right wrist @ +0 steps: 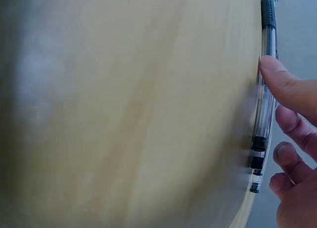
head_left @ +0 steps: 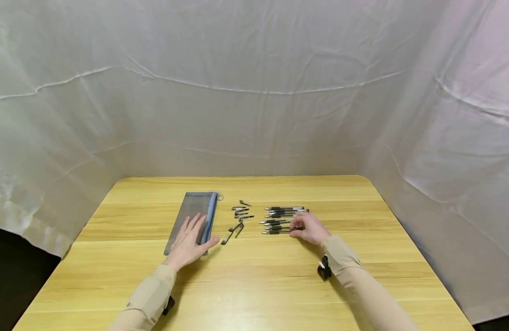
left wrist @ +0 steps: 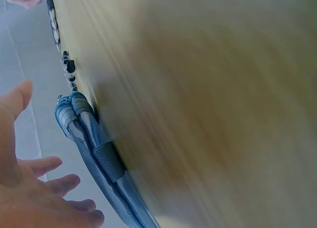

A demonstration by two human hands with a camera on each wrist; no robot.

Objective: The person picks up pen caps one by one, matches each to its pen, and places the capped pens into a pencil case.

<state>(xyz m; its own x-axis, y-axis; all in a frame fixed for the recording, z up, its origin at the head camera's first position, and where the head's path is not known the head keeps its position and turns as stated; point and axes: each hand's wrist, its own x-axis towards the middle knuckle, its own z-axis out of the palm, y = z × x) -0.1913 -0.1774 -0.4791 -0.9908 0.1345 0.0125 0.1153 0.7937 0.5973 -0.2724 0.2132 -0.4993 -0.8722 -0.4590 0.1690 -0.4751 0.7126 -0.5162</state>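
Observation:
My left hand (head_left: 189,246) hovers with spread fingers over a grey mesh zip pouch (head_left: 198,204) with a blue edge; its palm and fingers (left wrist: 42,191) show beside the pouch (left wrist: 101,151) in the left wrist view. At the right, my right hand (head_left: 310,229) has thumb and fingers curled about the rear end of the nearest gel pens (head_left: 275,232). The right wrist view shows the thumb (right wrist: 282,79) against a clear-barrelled pen (right wrist: 268,40). Several uncapped pens (head_left: 283,209) lie in a row, tips pointing left. Fingers partly hide the nearer barrels.
Several loose pen caps (head_left: 240,213) lie between pouch and pens, some nearer ones (head_left: 227,237) at a slant. The wooden table (head_left: 254,285) is bordered by pale hanging cloth (head_left: 254,124) at the back and sides.

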